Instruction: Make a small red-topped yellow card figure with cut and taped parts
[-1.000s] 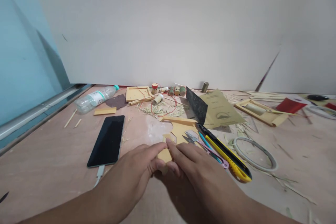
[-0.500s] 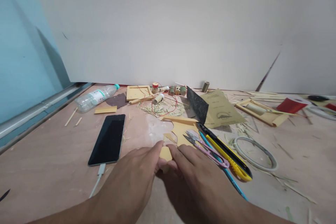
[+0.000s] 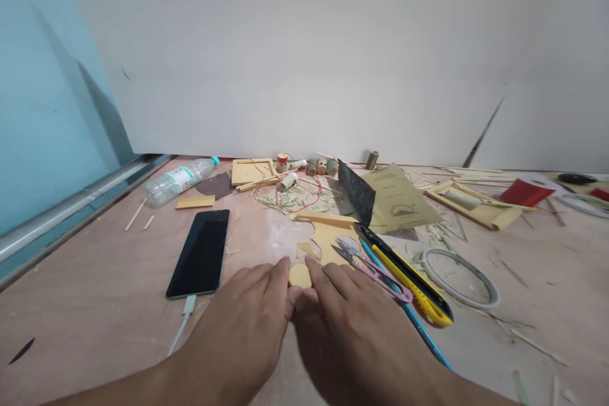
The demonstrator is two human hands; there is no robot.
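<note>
A small tan cut-out piece with a rounded end lies on the wooden table between my two hands. My left hand pinches its left edge with thumb and forefinger. My right hand pinches its right edge, fingers pressed together. Just beyond the piece lies a larger tan sheet with shapes cut out of it. Pink-handled thread snips, a yellow-and-black utility knife and a blue pen lie right of my right hand.
A black phone with a white cable lies to the left. Farther back are a plastic bottle, a wooden tray, thread spools, sandpaper sheets and a wire ring. Bamboo slivers litter the table. A white board stands behind.
The view has tilted up slightly. My fingers have shifted along the small tan piece, showing more of its rounded end. The blue pen shows more beside my right hand.
</note>
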